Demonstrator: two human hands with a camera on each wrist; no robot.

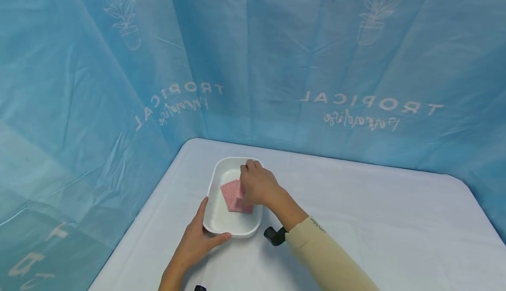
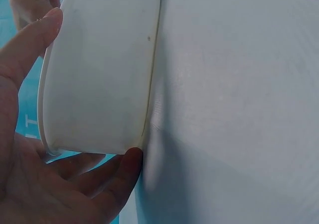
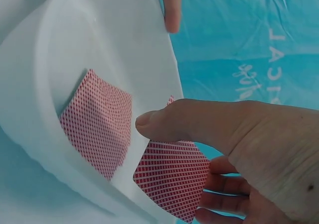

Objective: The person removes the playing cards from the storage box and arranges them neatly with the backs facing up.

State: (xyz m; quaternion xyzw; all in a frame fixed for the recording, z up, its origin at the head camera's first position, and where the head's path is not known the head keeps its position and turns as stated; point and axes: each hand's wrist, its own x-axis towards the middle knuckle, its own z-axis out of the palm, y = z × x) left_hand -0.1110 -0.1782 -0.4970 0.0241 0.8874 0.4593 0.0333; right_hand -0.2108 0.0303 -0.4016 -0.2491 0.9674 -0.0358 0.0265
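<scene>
Red patterned card (image 3: 172, 179) in the right hand (image 1: 258, 183), over the tray (image 1: 229, 225).
Thumb and fingers pinch the card; a second card (image 3: 99, 127) is in the tray. Both look light, thin and bendable, probably easily creased and best taken by opposite edges. The left hand (image 1: 195, 240) grips the tray's near left corner.

The dish (image 1: 213, 220) stands on the left part of the table (image 1: 379, 220), toward the far left corner; a curtain (image 1: 276, 45) hangs beyond the table's far side and along its left. The left hand (image 1: 194, 243) is at the dish's near left corner — spanning its left and near walls. The right hand (image 1: 258, 183) is over the dish's right side, with the held piece (image 3: 172, 179) between thumb and fingers; the loose piece (image 3: 98, 127) lies in the dish.
</scene>
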